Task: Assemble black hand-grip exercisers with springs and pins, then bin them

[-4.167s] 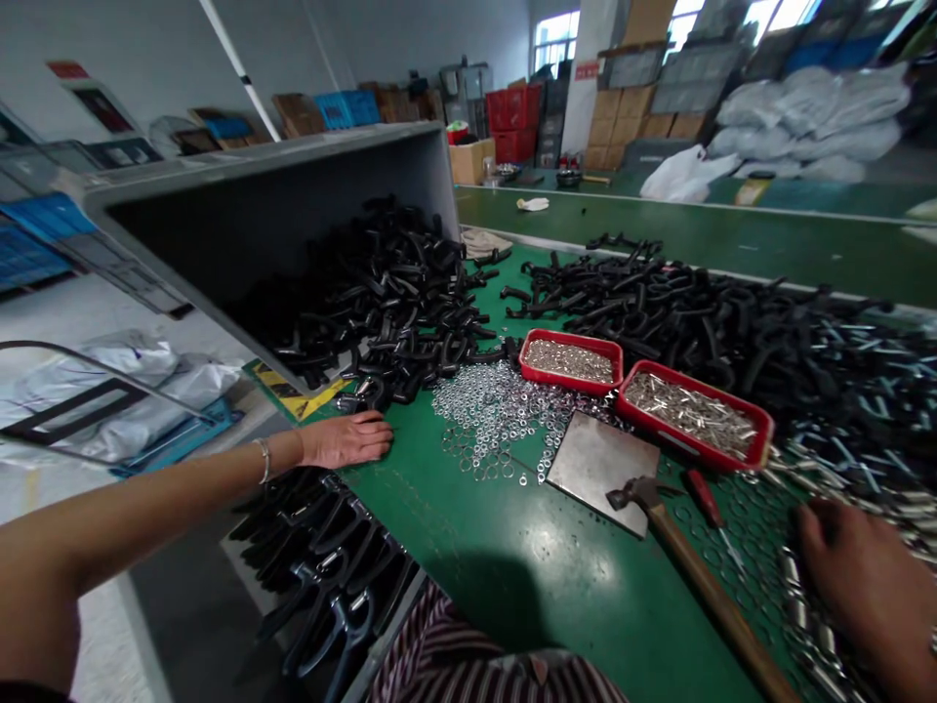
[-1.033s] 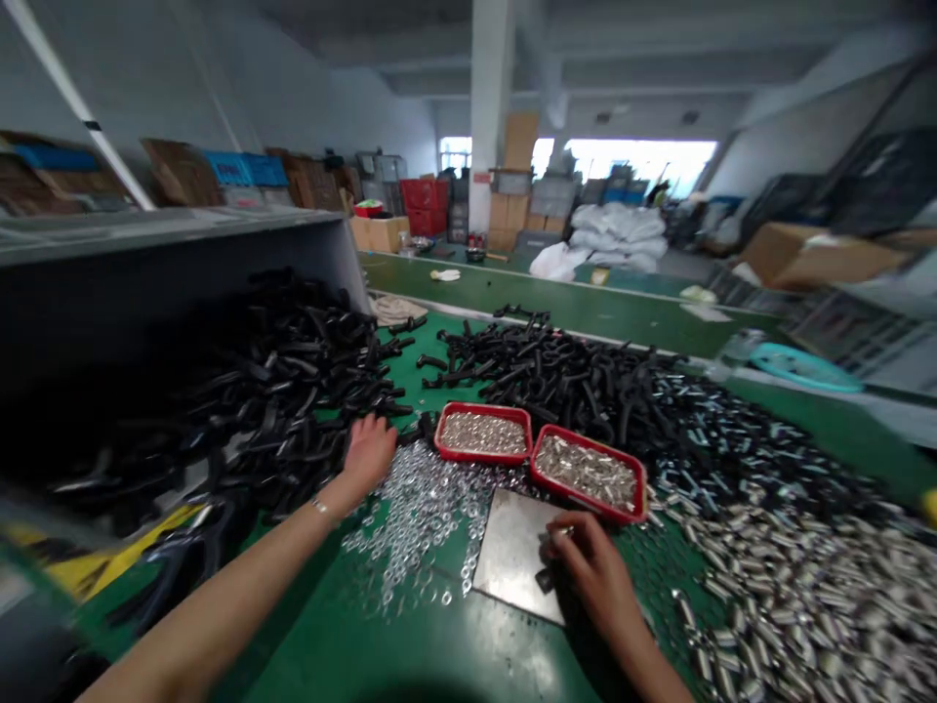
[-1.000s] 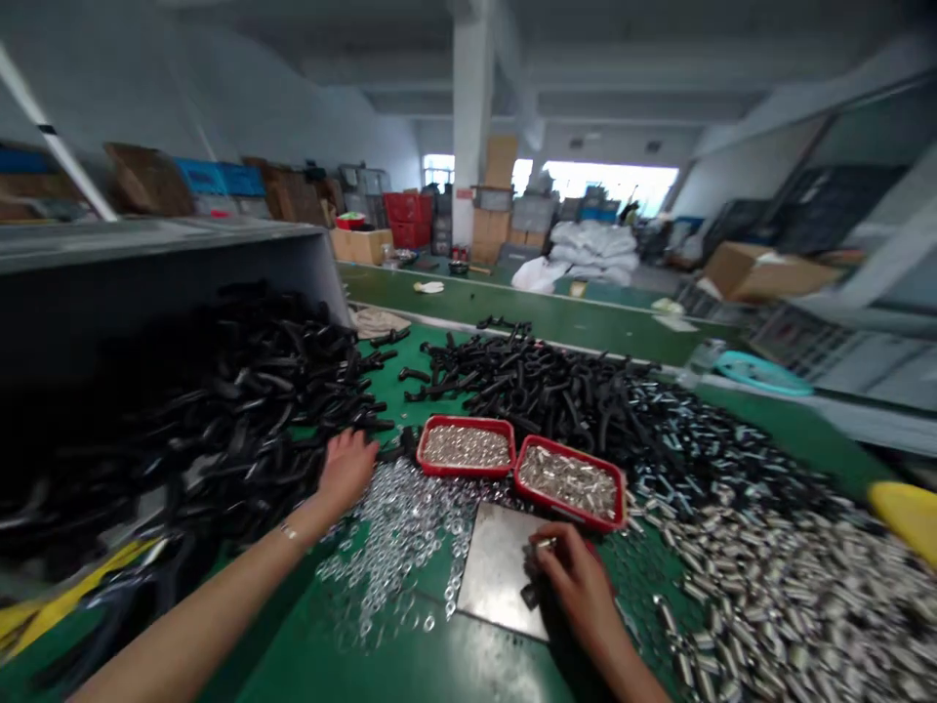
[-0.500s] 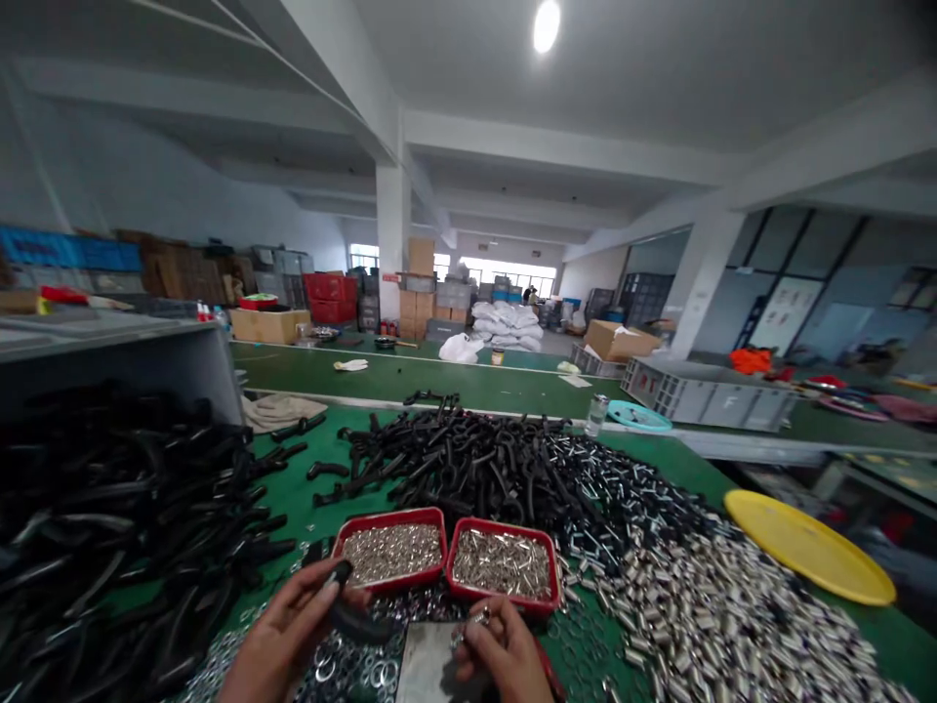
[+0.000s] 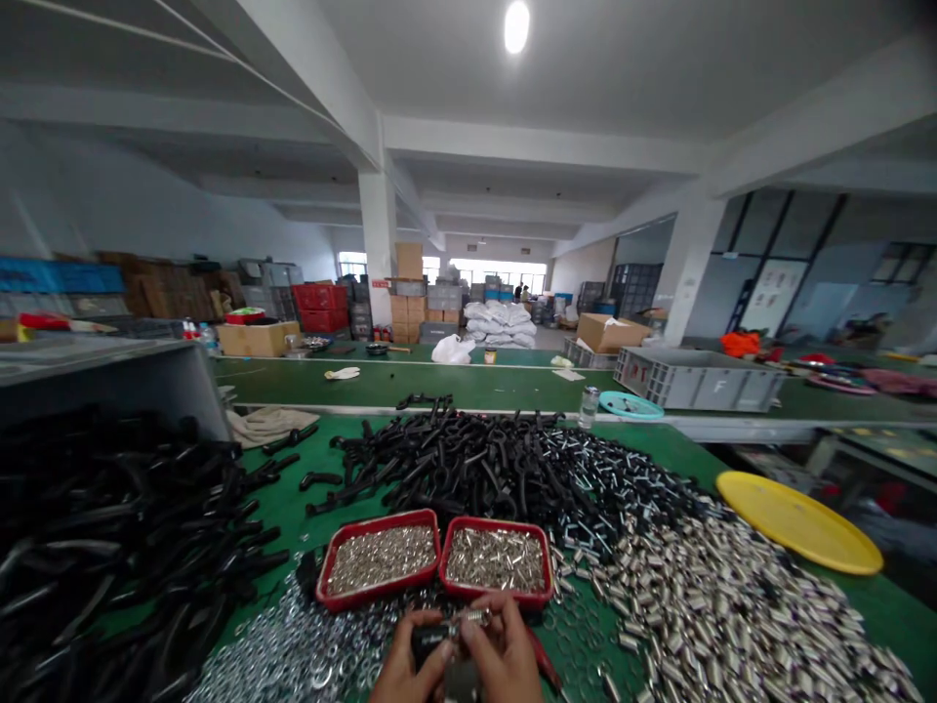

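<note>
My left hand (image 5: 410, 664) is closed round a black curved plastic part (image 5: 428, 640), low in the middle of the view. Close against it, my right hand (image 5: 509, 649) pinches a small silver metal piece (image 5: 477, 617) with ridges like a spring or thread. The two pieces meet or nearly meet between my fingers; exact contact is hidden. Just beyond my hands are two red trays: the left tray (image 5: 322, 590) holds tiny metal pieces, and the right tray (image 5: 548, 588) holds small metal pins. Beneath my hands is a grey block (image 5: 463, 679), partly covered.
Loose washers (image 5: 285, 640) spread at left. Black curved parts (image 5: 468, 459) are heaped behind the trays, more (image 5: 109, 547) at far left. Bolts (image 5: 622, 478) and silver sleeves (image 5: 732, 605) cover the right, beside a yellow lid (image 5: 797, 522). A red-handled tool (image 5: 543, 664) lies by my right hand.
My left hand has moved right with the black curved part, up to my right hand. The right hand still holds the silver piece. The camera view has shifted slightly.
</note>
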{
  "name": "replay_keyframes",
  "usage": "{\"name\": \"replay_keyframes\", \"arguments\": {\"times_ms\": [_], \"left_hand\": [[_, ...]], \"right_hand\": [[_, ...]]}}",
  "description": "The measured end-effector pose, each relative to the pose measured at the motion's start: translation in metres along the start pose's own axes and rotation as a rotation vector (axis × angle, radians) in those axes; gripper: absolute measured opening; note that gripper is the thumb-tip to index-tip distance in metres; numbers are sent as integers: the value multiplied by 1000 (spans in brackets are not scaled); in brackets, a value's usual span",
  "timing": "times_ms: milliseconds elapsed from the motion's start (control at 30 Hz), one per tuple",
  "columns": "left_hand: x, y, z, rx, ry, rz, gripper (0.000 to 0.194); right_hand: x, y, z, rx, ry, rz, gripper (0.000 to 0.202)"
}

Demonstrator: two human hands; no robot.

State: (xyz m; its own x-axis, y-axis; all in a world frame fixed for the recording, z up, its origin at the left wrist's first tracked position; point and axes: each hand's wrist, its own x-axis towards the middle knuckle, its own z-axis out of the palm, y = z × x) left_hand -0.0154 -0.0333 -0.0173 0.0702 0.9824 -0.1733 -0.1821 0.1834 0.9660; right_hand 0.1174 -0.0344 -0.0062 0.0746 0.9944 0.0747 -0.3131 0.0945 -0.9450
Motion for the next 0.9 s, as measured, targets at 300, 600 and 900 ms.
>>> {"name": "replay_keyframes", "arguments": {"times_ms": [300,600,900], "left_hand": [[-35,29,1,-107,-7,-26,57],[-50,22,11,-267,-228,-162,58],[-60,27,-7,-296,-218,-202,34]], "right_hand": [[-20,-42,4,-209,37,38,28],[-22,-26,-3,-266,-125,127,30],[1,-27,0,-345,-379,217,29]]}}
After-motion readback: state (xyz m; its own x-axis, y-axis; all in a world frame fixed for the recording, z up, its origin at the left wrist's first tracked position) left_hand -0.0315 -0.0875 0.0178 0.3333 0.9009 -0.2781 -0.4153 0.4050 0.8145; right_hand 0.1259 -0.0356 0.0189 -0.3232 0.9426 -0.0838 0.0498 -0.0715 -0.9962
